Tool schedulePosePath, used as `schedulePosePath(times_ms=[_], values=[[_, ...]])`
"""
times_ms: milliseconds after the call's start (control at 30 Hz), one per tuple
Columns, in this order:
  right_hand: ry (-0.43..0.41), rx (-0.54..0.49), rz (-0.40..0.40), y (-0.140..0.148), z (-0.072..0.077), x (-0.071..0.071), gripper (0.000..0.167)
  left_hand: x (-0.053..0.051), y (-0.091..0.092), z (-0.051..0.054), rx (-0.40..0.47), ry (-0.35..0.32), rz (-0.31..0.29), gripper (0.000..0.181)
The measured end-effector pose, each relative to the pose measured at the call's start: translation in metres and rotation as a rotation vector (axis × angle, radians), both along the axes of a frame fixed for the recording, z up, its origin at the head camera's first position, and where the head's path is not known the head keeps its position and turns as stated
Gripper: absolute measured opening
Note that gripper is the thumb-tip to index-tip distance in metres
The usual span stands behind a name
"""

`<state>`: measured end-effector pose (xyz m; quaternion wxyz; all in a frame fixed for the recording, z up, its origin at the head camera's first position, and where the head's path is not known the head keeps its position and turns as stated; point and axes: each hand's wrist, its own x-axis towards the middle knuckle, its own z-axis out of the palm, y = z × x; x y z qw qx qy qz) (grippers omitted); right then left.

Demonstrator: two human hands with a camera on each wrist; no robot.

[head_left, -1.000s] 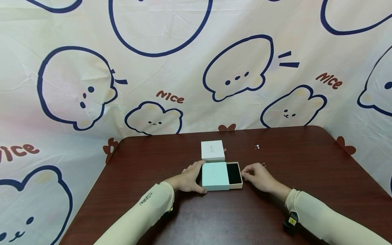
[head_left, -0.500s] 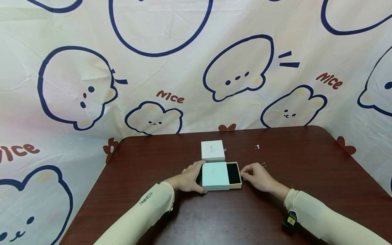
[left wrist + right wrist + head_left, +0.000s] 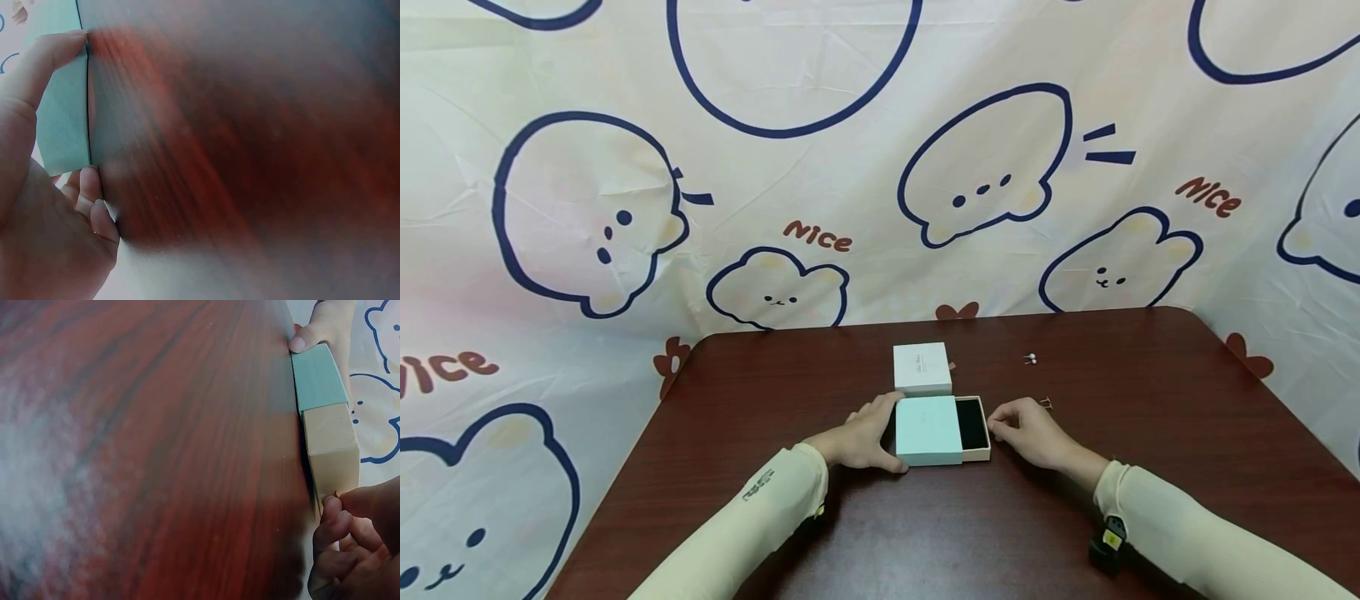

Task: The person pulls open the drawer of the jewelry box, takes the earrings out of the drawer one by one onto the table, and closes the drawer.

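A flat drawer-style gift box lies on the table. Its light blue sleeve (image 3: 928, 430) covers most of a cream drawer (image 3: 976, 455) with a black lining, whose right end sticks out. My left hand (image 3: 857, 437) grips the sleeve's left end, thumb (image 3: 65, 47) at the near corner and fingers at the far one. At the drawer's right end, my right hand (image 3: 1037, 433) pinches something tiny, seemingly a pull tab, between thumb and index finger. The fingers mostly hide it in the right wrist view, where the drawer's cream end wall (image 3: 334, 469) shows.
Just behind the blue box stands a white box (image 3: 921, 367) with printed lettering and a small tab on its right. Farther right lie tiny white-headed pieces (image 3: 1030, 359), perhaps earrings. A small metallic piece (image 3: 1045, 403) lies behind my right hand. Patterned cloth hangs behind the table.
The drawer has slid slightly left into the sleeve, and my right hand has moved left with it. My left hand and the sleeve hold still.
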<state>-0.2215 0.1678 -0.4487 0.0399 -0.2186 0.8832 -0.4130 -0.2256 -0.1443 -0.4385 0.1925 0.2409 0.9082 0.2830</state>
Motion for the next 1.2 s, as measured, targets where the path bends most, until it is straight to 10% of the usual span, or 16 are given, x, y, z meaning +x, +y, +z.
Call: schedulePosePath(times_ms=[1200], values=[[0.016, 0.006, 0.004, -0.0062, -0.0032, -0.0021, 0.016, -0.0006, 0.0002, -0.0003, 0.009, 0.010, -0.001, 0.113]])
